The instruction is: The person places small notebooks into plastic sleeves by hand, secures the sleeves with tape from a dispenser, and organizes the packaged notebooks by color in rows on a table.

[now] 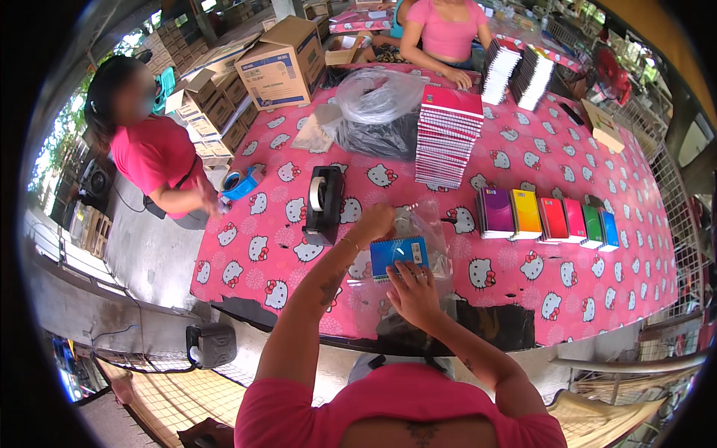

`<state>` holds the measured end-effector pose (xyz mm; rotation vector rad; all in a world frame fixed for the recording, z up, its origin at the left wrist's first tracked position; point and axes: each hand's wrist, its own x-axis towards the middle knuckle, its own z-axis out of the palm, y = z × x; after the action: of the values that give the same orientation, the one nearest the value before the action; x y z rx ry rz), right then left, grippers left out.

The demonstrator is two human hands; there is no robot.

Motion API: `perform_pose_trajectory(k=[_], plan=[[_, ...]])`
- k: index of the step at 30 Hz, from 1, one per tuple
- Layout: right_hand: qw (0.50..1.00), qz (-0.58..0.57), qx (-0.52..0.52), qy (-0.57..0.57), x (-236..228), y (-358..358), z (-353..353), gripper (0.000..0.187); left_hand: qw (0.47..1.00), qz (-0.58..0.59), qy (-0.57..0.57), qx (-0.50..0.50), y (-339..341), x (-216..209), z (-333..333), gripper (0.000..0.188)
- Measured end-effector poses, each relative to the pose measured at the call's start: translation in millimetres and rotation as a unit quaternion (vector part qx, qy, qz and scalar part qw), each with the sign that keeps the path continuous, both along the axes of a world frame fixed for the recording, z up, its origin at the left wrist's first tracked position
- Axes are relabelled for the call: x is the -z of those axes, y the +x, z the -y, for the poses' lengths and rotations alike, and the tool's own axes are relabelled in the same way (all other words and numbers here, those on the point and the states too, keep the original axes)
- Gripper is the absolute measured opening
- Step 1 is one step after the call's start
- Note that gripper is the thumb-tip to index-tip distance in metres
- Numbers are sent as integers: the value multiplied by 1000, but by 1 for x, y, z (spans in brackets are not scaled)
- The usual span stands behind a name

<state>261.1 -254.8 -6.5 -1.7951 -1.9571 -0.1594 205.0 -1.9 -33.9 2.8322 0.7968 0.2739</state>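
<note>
A small blue spiral notebook [389, 254] lies on the table in front of me, on crumpled clear plastic bags [435, 224]. My right hand [415, 297] rests on its lower edge with the fingers spread out. Just beyond the notebook's upper left corner, my left hand [376, 224] is closed, its fingers curled at the clear plastic. A black tape dispenser [323, 211] with a pale roll stands to the left of that hand. To the right, a row of small spiral notebooks [526, 213] is laid out in purple, yellow, red, pink, green and blue groups.
A tall stack of red notebooks [449, 142] stands beyond my hands, beside bundled plastic bags [379, 104]. Two more stacks [499, 72] are at the back. A cardboard box [281, 67] sits far left, blue tape [240, 184] nearer. Co-workers stand at the left [158, 153] and far side [446, 33].
</note>
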Motion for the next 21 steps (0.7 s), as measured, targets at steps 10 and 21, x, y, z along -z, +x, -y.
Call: perform_pose_trajectory(k=[10, 21], plan=[[1000, 0, 2, 5, -3, -2, 0, 56, 1000, -4, -19, 4, 3, -6, 0, 16], [1000, 0, -7, 9, -2, 2, 3, 57, 993, 57, 101, -15, 5, -26, 15, 18]])
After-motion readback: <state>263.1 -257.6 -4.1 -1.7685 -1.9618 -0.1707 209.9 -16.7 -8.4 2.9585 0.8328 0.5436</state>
